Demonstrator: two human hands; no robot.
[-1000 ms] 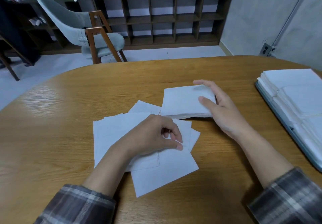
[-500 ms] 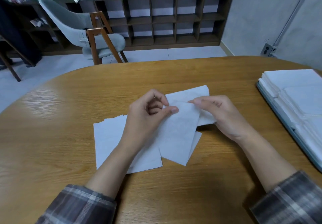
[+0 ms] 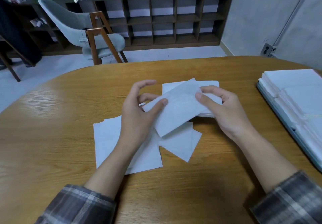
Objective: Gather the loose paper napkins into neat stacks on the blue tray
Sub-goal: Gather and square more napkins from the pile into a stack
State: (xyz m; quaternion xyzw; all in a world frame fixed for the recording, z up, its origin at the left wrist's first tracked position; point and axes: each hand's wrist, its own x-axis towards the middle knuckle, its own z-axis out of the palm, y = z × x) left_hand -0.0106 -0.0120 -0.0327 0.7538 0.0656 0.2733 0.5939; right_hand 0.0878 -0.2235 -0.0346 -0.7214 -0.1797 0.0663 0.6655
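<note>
Currently held: one napkin [image 3: 179,108], lifted and tilted above the table [image 3: 52,136].
Left hand [image 3: 137,117]: thumb on top, fingers curled beneath, pinching the napkin's left end.
Right hand [image 3: 224,112]: thumb on top, fingers curled under, pinching its right end.
Small stack [image 3: 174,86]: on the table, under the held napkin.
Loose napkins [image 3: 108,136]: flat, overlapping, beneath the left wrist.
Blue tray [image 3: 278,108]: far right, bearing neat stacks [image 3: 296,84].

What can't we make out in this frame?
Head view only.
- blue tray: cut by right frame edge, bed covered by napkin stacks.
- small stack: count hidden behind held napkin and right hand.
- loose napkins: overlaps hidden under left hand and forearm.
</note>
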